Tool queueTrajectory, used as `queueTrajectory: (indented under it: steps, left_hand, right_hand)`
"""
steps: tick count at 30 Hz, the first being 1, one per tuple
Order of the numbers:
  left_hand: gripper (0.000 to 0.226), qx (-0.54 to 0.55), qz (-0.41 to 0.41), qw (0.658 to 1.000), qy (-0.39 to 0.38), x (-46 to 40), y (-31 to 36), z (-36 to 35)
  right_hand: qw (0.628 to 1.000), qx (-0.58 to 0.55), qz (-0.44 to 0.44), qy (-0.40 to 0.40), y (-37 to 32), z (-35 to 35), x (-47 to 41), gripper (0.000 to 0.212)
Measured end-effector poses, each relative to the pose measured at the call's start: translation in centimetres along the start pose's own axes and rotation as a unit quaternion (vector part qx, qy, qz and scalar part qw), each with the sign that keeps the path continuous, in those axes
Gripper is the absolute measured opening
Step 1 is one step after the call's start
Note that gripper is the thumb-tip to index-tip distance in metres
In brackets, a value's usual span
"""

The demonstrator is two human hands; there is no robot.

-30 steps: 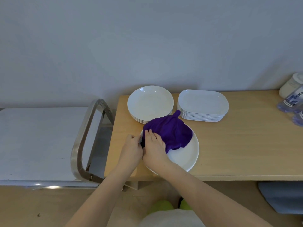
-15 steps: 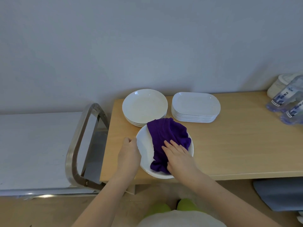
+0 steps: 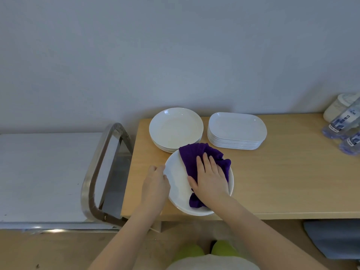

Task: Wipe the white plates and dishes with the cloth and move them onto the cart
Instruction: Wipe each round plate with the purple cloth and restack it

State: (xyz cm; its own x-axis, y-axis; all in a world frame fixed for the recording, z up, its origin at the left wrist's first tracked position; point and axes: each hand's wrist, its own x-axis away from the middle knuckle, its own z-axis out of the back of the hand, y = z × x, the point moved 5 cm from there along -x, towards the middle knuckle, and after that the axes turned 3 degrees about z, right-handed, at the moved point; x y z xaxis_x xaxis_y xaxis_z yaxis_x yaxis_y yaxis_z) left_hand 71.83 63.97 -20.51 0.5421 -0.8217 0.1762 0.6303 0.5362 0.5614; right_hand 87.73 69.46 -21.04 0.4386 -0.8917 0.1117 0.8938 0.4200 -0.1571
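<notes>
I see the right hand (image 3: 211, 179), fingers flat, pressing the cloth (image 3: 196, 155) into the plate (image 3: 178, 184); left hand (image 3: 154, 185) fingers curl round its rim.

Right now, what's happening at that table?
A person is wiping a white plate at the near edge of the table. The right hand presses a purple cloth flat into the plate, while the left hand steadies its rim. Two stacks wait behind: round plates and oblong dishes. The cart to the left shows no dishes on it.
</notes>
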Motion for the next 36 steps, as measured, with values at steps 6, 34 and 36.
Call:
queueTrajectory:
  steps: [6, 34, 36]
  left_hand:
    - [0.040, 0.014, -0.006, 1.000, -0.009, -0.1, 0.0, 0.3]
    - [0.052, -0.173, -0.071, 0.982, 0.026, 0.9, 0.5, -0.6]
    - [0.051, -0.160, -0.075, 0.984, 0.020, 0.8, 0.4, -0.6]
  right_hand:
    - [1.000, 0.005, -0.003, -0.014, -3.0, -1.2, -0.7, 0.069]
    - [0.996, 0.056, 0.074, 0.000, 2.0, 0.0, 0.5, 0.049]
    - [0.998, 0.047, 0.051, 0.014, 1.6, 0.0, 0.3, 0.050]
